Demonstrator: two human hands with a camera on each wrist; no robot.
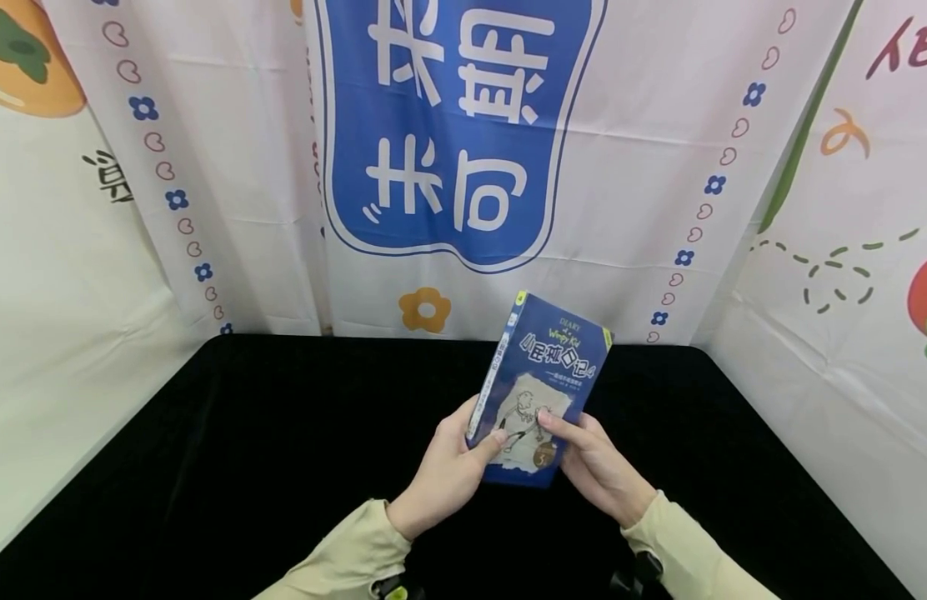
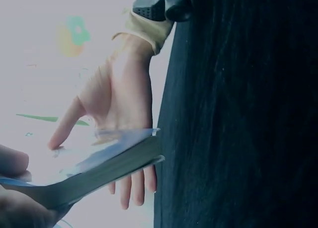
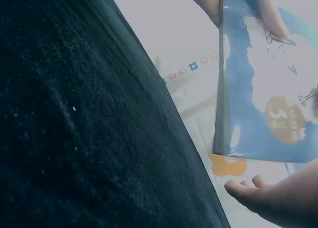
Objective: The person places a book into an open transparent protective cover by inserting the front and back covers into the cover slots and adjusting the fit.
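Observation:
A blue paperback book [image 1: 542, 358] with a white drawing panel on its cover is held above the black table, cover up and tilted, its spine to the left. My left hand [image 1: 441, 471] grips its lower left side, thumb on the cover. On the lower right, my right hand [image 1: 602, 471] holds it, thumb on the drawing and fingers behind. In the left wrist view the book's page edges [image 2: 119, 161] lie over the fairly straight fingers of the right hand [image 2: 124, 94]. The left thumb [image 3: 272, 19] crosses the cover in the right wrist view.
The black cloth-covered table [image 1: 246, 467] spreads beneath both hands. A white printed curtain [image 1: 628, 200] with a blue sign hangs behind its far edge, and white patterned side sheets [image 1: 809, 358] enclose it left and right. Dark straps [image 1: 636, 575] sit at the wrists.

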